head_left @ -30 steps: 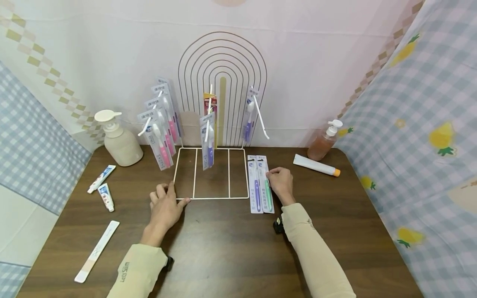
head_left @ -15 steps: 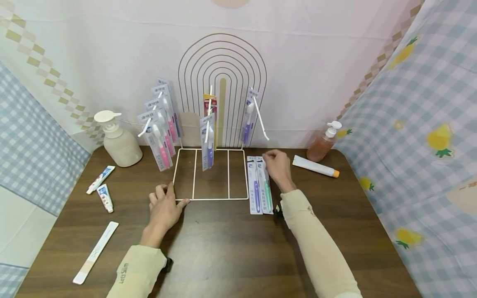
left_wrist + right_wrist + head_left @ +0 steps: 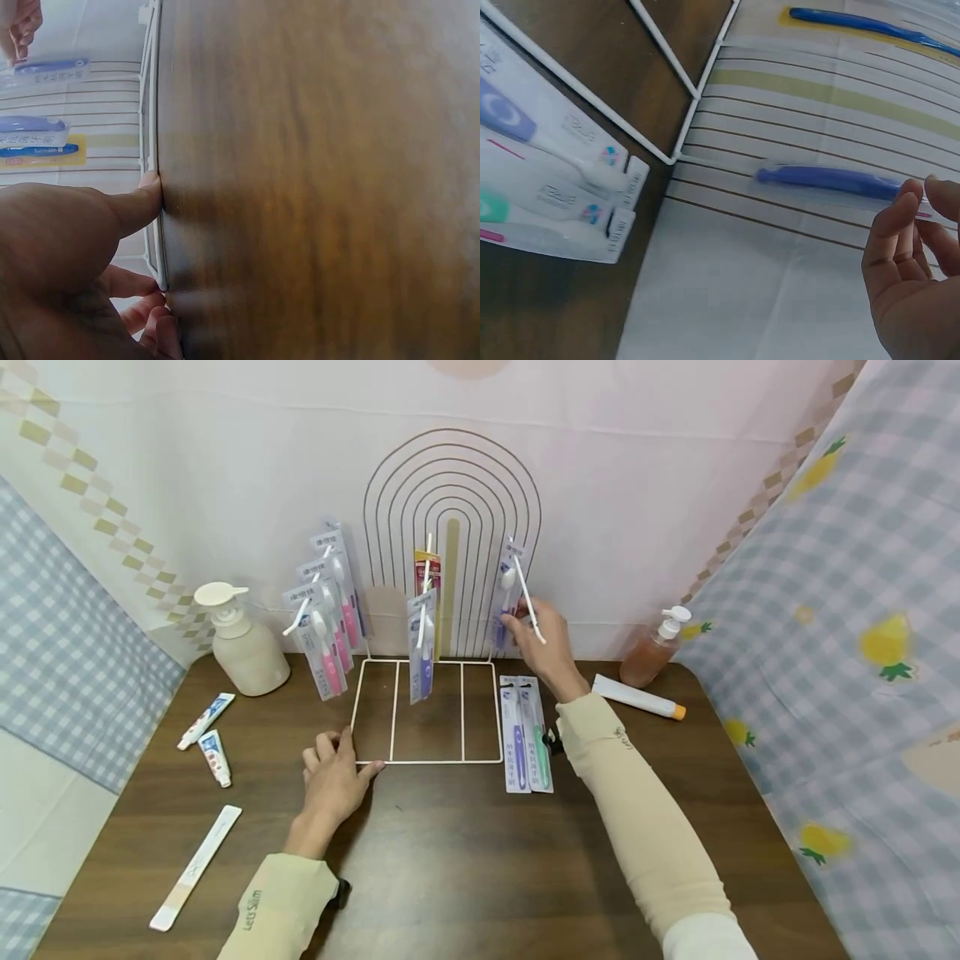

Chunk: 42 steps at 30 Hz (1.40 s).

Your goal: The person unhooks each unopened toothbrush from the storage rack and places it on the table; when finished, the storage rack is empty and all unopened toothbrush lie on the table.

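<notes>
My left hand (image 3: 333, 781) rests at the front left corner of a white wire display rack (image 3: 427, 762), thumb on the front rod and fingertips by the side rod. In the left wrist view the thumb (image 3: 135, 206) presses that rod against the table. My right hand (image 3: 546, 639) is raised at the rack's right hook (image 3: 528, 602), pinching a hanging packaged purple toothbrush (image 3: 825, 180) between thumb and fingers. Two more packaged toothbrushes, one purple (image 3: 518, 752) and one green (image 3: 540, 747), lie side by side just right of the rack base.
Pink packaged toothbrushes (image 3: 327, 660) hang on the left hook, purple (image 3: 424, 668) and yellow-backed packs on the middle one. Pump bottles (image 3: 251, 652) (image 3: 648, 656) stand at both back corners. A white tube (image 3: 633, 696), two small toothpaste tubes (image 3: 215, 758) and a long white packet (image 3: 197, 867) lie around.
My right hand has left the green toothbrush on the table and risen up and back to the toothbrush on the right hook. The left hand has stayed on the rack.
</notes>
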Motion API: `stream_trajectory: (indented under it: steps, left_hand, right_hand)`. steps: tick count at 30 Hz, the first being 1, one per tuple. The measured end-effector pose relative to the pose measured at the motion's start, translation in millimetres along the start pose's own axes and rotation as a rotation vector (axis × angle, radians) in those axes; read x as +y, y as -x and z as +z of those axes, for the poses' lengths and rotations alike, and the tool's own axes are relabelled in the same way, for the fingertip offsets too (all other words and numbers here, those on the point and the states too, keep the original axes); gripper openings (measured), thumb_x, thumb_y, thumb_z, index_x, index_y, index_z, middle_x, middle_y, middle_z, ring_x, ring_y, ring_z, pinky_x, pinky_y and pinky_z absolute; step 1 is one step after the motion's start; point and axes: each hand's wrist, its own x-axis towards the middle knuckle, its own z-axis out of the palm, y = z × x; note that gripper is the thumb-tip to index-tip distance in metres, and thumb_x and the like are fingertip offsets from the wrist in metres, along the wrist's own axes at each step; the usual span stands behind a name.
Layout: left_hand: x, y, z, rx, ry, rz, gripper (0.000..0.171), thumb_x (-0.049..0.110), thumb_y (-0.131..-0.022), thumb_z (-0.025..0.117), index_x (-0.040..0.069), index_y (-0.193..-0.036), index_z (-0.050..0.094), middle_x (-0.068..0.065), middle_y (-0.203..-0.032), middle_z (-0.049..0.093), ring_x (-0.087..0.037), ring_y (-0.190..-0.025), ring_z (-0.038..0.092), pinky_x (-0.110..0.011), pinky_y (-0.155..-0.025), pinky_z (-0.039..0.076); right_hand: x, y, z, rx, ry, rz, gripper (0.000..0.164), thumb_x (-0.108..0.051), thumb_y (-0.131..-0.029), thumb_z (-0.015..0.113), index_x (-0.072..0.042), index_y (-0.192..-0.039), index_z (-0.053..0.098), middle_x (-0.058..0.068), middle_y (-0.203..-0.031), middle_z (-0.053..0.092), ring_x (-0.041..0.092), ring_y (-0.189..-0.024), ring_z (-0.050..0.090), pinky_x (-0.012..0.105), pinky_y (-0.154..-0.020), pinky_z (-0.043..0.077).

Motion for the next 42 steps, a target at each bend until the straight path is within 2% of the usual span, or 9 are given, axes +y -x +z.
stream_trajectory:
  steps: [4, 9, 14, 22, 25, 29, 33, 38, 42]
  left_hand:
    - [-0.8, -0.6, 0.7, 0.018, 0.008, 0.010, 0.090, 0.034, -0.114, 0.071, -0.012, -0.176, 0.024, -0.036, -0.166, 0.026, -0.055, -0.133, 0.028, -0.071, -0.112, 0.035]
    - [-2.1, 0.9, 0.6, 0.042, 0.004, 0.024, 0.089, 0.031, -0.113, 0.072, -0.014, -0.174, 0.026, -0.038, -0.166, 0.028, -0.057, -0.133, 0.030, -0.072, -0.110, 0.036]
    - [-2.0, 0.4, 2.4, 0.028, 0.009, 0.024, 0.089, 0.033, -0.114, 0.071, -0.013, -0.175, 0.025, -0.037, -0.166, 0.027, -0.058, -0.134, 0.029, -0.073, -0.112, 0.035]
    - [-2.2, 2.1, 2.5, 0.052, 0.025, 0.028, 0.089, 0.032, -0.112, 0.074, -0.014, -0.174, 0.028, -0.038, -0.163, 0.030, -0.058, -0.132, 0.030, -0.072, -0.110, 0.034]
    - [-2.8, 0.7, 2.8, 0.045, 0.032, 0.030, 0.089, 0.032, -0.113, 0.073, -0.013, -0.174, 0.026, -0.039, -0.164, 0.029, -0.058, -0.133, 0.029, -0.074, -0.112, 0.034]
    - [-4.6, -1.6, 4.9, 0.052, 0.038, 0.031, 0.089, 0.030, -0.113, 0.073, -0.013, -0.175, 0.025, -0.039, -0.164, 0.028, -0.059, -0.134, 0.029, -0.075, -0.113, 0.033]
    - [-3.1, -1.0, 4.7, 0.056, 0.027, 0.026, 0.089, 0.030, -0.112, 0.074, -0.013, -0.174, 0.026, -0.039, -0.163, 0.029, -0.060, -0.133, 0.030, -0.076, -0.112, 0.034]
    - [2.1, 1.2, 1.3, 0.028, 0.007, 0.006, 0.089, 0.031, -0.114, 0.071, -0.012, -0.176, 0.023, -0.037, -0.164, 0.026, -0.059, -0.135, 0.029, -0.074, -0.113, 0.034]
    - [3.7, 2.3, 0.1, 0.011, 0.001, -0.008, 0.089, 0.033, -0.115, 0.069, -0.010, -0.177, 0.021, -0.036, -0.166, 0.025, -0.058, -0.137, 0.028, -0.073, -0.115, 0.034]
  right_hand:
    - [-6.4, -4.8, -1.7, 0.000, -0.011, -0.050, 0.023, -0.014, -0.111, 0.072, 0.008, -0.109, 0.073, 0.032, -0.094, 0.077, 0.006, -0.063, 0.060, 0.018, -0.054, 0.046]
    - [-8.5, -7.0, -0.7, 0.001, -0.043, -0.071, 0.022, -0.011, -0.111, 0.071, 0.010, -0.105, 0.074, 0.031, -0.090, 0.076, 0.004, -0.060, 0.060, 0.017, -0.051, 0.043]
    - [-6.2, -5.3, -0.4, 0.033, -0.050, -0.065, 0.022, -0.011, -0.110, 0.072, 0.011, -0.106, 0.075, 0.030, -0.090, 0.077, 0.016, -0.064, 0.066, 0.017, -0.053, 0.041]
    - [-7.0, -5.4, -5.8, 0.073, -0.045, -0.025, 0.022, -0.013, -0.112, 0.074, 0.009, -0.114, 0.076, 0.030, -0.100, 0.079, 0.034, -0.076, 0.073, 0.016, -0.062, 0.049]
    - [-4.6, -5.4, -9.6, 0.084, -0.083, 0.012, 0.021, -0.011, -0.113, 0.072, 0.009, -0.119, 0.075, 0.029, -0.107, 0.078, 0.033, -0.077, 0.073, 0.015, -0.063, 0.051]
    - [4.3, -2.2, -14.8, 0.082, -0.127, 0.057, 0.019, -0.008, -0.115, 0.065, 0.009, -0.119, 0.072, 0.022, -0.109, 0.074, 0.019, -0.071, 0.069, 0.016, -0.062, 0.050]
    - [17.8, 5.7, -19.0, 0.069, -0.133, 0.085, 0.021, -0.007, -0.117, 0.059, 0.010, -0.119, 0.071, 0.015, -0.100, 0.069, 0.012, -0.067, 0.063, 0.016, -0.061, 0.049]
    - [38.6, 19.0, -23.5, 0.053, -0.078, 0.126, 0.027, -0.010, -0.117, 0.059, 0.010, -0.127, 0.075, 0.015, -0.099, 0.067, 0.010, -0.071, 0.057, 0.016, -0.064, 0.048]
    - [54.9, 30.0, -25.9, 0.030, -0.047, 0.165, 0.032, -0.013, -0.118, 0.058, 0.009, -0.134, 0.075, 0.019, -0.105, 0.068, 0.015, -0.079, 0.058, 0.019, -0.069, 0.046]
